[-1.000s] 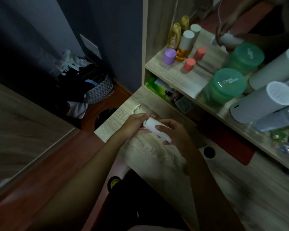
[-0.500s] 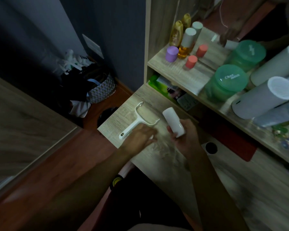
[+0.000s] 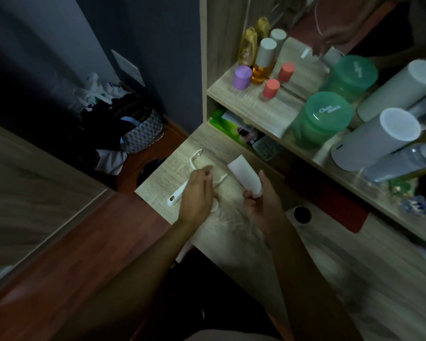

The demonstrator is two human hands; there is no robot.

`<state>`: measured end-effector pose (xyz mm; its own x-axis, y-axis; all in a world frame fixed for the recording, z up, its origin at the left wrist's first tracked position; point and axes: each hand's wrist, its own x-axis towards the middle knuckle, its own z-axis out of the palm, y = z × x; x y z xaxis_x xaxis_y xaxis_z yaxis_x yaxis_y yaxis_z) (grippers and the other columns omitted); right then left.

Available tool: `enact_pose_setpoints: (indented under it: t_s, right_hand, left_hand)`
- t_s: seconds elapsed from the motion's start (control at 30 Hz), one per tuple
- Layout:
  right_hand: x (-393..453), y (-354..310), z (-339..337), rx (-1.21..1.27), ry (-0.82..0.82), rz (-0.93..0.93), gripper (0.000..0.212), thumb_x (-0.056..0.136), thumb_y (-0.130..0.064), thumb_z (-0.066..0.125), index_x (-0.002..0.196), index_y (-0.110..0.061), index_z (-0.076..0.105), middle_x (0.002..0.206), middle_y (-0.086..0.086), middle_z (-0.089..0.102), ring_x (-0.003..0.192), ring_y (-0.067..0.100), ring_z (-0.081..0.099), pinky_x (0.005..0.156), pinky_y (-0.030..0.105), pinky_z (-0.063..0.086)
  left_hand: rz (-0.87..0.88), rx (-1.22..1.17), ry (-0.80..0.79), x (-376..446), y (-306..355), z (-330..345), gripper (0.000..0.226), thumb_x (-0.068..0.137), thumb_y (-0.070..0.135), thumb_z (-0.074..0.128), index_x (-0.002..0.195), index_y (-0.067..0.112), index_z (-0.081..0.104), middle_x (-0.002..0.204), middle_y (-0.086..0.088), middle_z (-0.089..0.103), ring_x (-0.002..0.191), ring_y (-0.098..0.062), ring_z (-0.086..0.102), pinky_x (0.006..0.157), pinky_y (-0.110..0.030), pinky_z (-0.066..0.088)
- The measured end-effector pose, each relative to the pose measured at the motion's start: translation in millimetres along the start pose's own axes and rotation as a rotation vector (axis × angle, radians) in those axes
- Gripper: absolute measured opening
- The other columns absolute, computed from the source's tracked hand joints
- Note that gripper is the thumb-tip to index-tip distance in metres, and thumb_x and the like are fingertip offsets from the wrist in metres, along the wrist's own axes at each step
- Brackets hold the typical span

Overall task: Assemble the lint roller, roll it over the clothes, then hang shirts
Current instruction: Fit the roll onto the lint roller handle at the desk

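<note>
A white lint roller handle (image 3: 173,200) with a forked end lies flat on the wooden desk (image 3: 231,237) near its left corner. My left hand (image 3: 194,198) hovers over the middle of this handle, fingers loosely bent and blurred, covering part of it. A small white round piece (image 3: 215,206) shows on the desk at that hand's right edge. My right hand (image 3: 263,207) grips the lower end of the white lint roll (image 3: 244,174), which points up and to the left, just right of the handle's fork.
A shelf (image 3: 246,104) above the desk carries amber bottles, purple and red caps, green jars (image 3: 322,116) and white cylinders (image 3: 376,136). A round black cable hole (image 3: 302,214) sits right of my right hand. A patterned basket (image 3: 143,134) of clothes stands on the floor at left.
One second ago both hands held the roll together. My left hand has let go and moved over the handle on the desk, while my right hand keeps the roll, now tilted upright.
</note>
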<state>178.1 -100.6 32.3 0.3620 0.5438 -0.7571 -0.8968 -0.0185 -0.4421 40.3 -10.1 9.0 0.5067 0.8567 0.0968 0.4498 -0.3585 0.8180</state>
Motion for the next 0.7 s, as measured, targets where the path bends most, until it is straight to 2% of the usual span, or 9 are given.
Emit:
enact_pose_setpoints:
  t_s: [0.07, 0.17, 0.23, 0.3, 0.37, 0.43, 0.5, 0.6, 0.7]
  right_hand:
    - [-2.0, 2.6, 6.5, -0.084, -0.002, -0.014, 0.046, 0.083, -0.038, 0.067, 0.115, -0.009, 0.054, 0.081, 0.005, 0.051, 0.050, 0.007, 0.049, 0.035, 0.016, 0.035]
    - [-6.0, 8.5, 21.1, -0.099, -0.003, -0.003, 0.030, 0.084, -0.035, 0.069, 0.095, -0.009, 0.059, 0.073, 0.004, 0.055, 0.050, 0.009, 0.051, 0.040, 0.018, 0.041]
    - [-7.9, 11.3, 27.5, 0.035, -0.060, 0.027, 0.026, 0.087, -0.029, 0.066, 0.097, -0.007, 0.058, 0.083, 0.008, 0.058, 0.054, 0.012, 0.059, 0.044, 0.020, 0.048]
    - [-7.5, 11.9, 28.0, 0.133, -0.065, 0.027, 0.026, 0.089, -0.024, 0.064, 0.106, -0.005, 0.056, 0.097, 0.014, 0.059, 0.067, 0.018, 0.066, 0.053, 0.024, 0.056]
    - [-6.1, 12.2, 27.1, 0.041, -0.012, -0.029, 0.022, 0.090, -0.018, 0.063, 0.106, -0.005, 0.057, 0.104, 0.016, 0.059, 0.081, 0.022, 0.065, 0.061, 0.026, 0.059]
    - [-6.9, 14.6, 27.4, -0.032, -0.004, -0.097, 0.021, 0.088, -0.014, 0.066, 0.104, -0.002, 0.059, 0.108, 0.020, 0.059, 0.087, 0.026, 0.064, 0.062, 0.027, 0.059]
    - [-8.4, 16.3, 28.4, -0.061, -0.002, -0.140, 0.020, 0.086, -0.011, 0.067, 0.102, 0.000, 0.061, 0.111, 0.022, 0.060, 0.090, 0.028, 0.065, 0.065, 0.030, 0.060]
    - [-10.1, 16.1, 31.7, -0.124, 0.020, -0.170, 0.013, 0.086, -0.013, 0.068, 0.095, -0.004, 0.064, 0.105, 0.020, 0.064, 0.084, 0.026, 0.068, 0.079, 0.037, 0.059]
    - [-8.5, 16.6, 32.4, -0.133, 0.039, -0.196, 0.010, 0.085, -0.012, 0.069, 0.091, -0.006, 0.065, 0.103, 0.020, 0.065, 0.081, 0.025, 0.069, 0.081, 0.039, 0.058]
  left_hand:
    - [-0.129, -0.180, 0.015, 14.6, 18.9, -8.1, 0.044, 0.097, 0.037, 0.046, 0.137, 0.019, 0.045, 0.125, 0.001, 0.055, 0.103, -0.010, 0.057, 0.084, -0.022, 0.047]
    - [-0.149, -0.254, -0.181, 33.7, 33.3, -16.5, 0.051, 0.091, 0.048, 0.052, 0.135, 0.026, 0.045, 0.127, 0.003, 0.055, 0.100, -0.013, 0.061, 0.081, -0.028, 0.053]
    - [-0.143, -0.229, -0.222, 41.5, 32.9, -21.4, 0.039, 0.090, 0.046, 0.056, 0.121, 0.022, 0.058, 0.115, -0.004, 0.063, 0.083, -0.016, 0.068, 0.069, -0.030, 0.057]
    - [-0.145, -0.233, -0.193, 45.8, 28.8, -25.9, 0.030, 0.093, 0.037, 0.055, 0.110, 0.014, 0.064, 0.102, -0.009, 0.066, 0.059, -0.012, 0.067, 0.053, -0.023, 0.052]
    - [-0.167, -0.225, -0.142, 46.6, 24.2, -31.3, 0.028, 0.095, 0.033, 0.053, 0.108, 0.011, 0.065, 0.095, -0.007, 0.067, 0.051, -0.008, 0.063, 0.047, -0.017, 0.047]
    - [-0.188, -0.212, -0.120, 46.0, 19.7, -35.4, 0.028, 0.096, 0.034, 0.052, 0.108, 0.012, 0.065, 0.091, -0.005, 0.067, 0.051, -0.010, 0.063, 0.047, -0.017, 0.047]
    - [-0.212, -0.220, -0.127, 45.5, 16.9, -37.1, 0.030, 0.096, 0.038, 0.051, 0.108, 0.014, 0.065, 0.088, -0.004, 0.068, 0.054, -0.017, 0.066, 0.051, -0.025, 0.052]
    - [-0.277, -0.281, -0.102, 46.7, 15.3, -36.7, 0.032, 0.095, 0.040, 0.053, 0.107, 0.014, 0.065, 0.089, -0.006, 0.069, 0.057, -0.024, 0.068, 0.057, -0.037, 0.057]
    - [-0.303, -0.313, -0.089, 46.6, 17.7, -35.7, 0.032, 0.094, 0.038, 0.054, 0.109, 0.011, 0.064, 0.093, -0.007, 0.067, 0.059, -0.027, 0.069, 0.059, -0.038, 0.058]
